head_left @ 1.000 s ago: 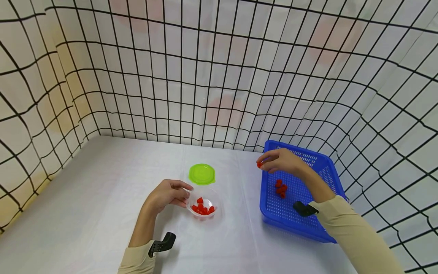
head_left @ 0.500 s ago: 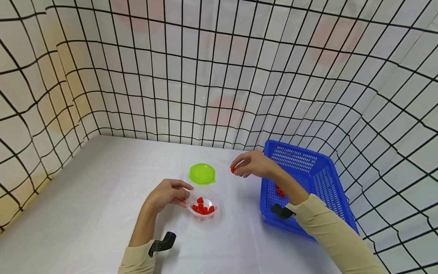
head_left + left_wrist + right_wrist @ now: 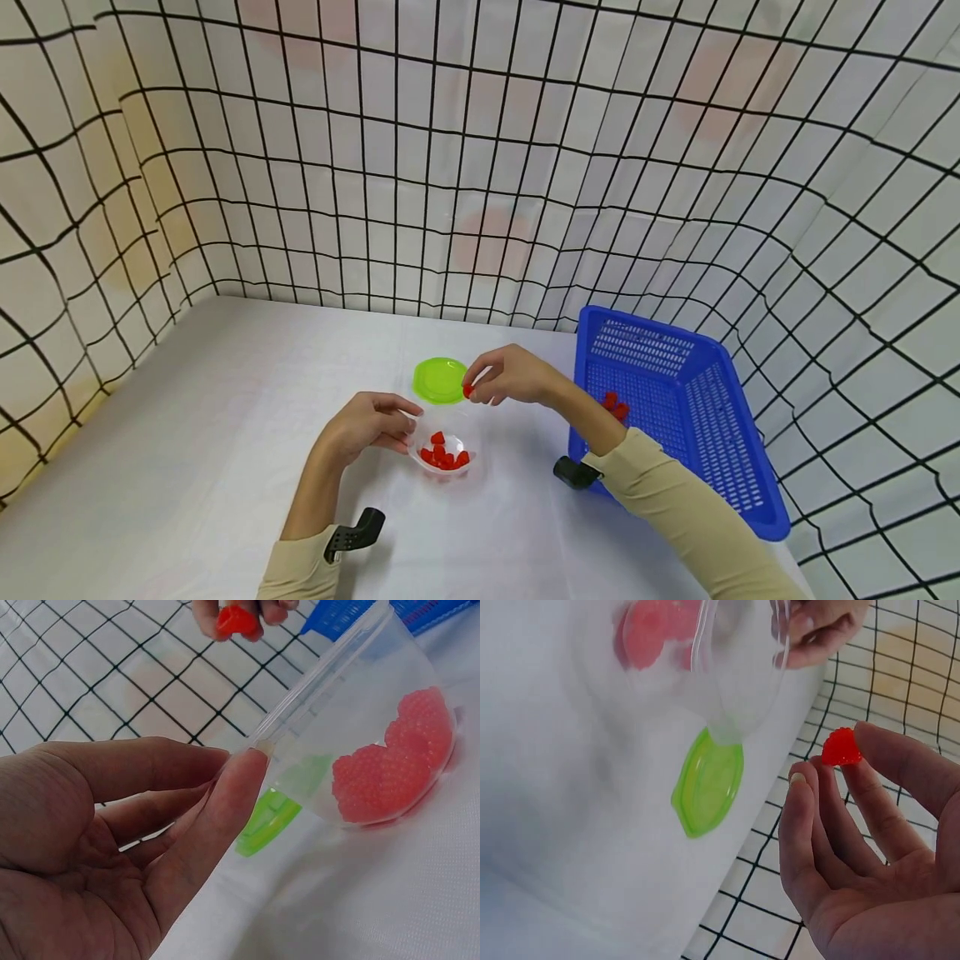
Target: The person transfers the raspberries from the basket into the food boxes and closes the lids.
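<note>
A clear plastic bowl (image 3: 465, 433) stands on the white table, with several red raspberries (image 3: 394, 761) lying at its bottom. My left hand (image 3: 369, 429) pinches the bowl's rim at its left side, thumb and fingers meeting on the edge in the left wrist view. Between the thumb and fingertips of my right hand (image 3: 513, 375) is one red raspberry (image 3: 842, 747). That hand hovers up and to the right of the bowl, in front of the right edge of a green lid (image 3: 437, 381). The lid lies flat just behind the bowl.
A blue plastic basket (image 3: 738, 442) stands at the right, with several raspberries (image 3: 617, 407) inside, partly hidden by my right forearm. Black netting (image 3: 420, 192) over white cloth walls the table at the back and both sides.
My right hand has carried the raspberry leftward from over the basket's left edge to near the bowl and lid. My left hand and the bowl have stayed in place.
</note>
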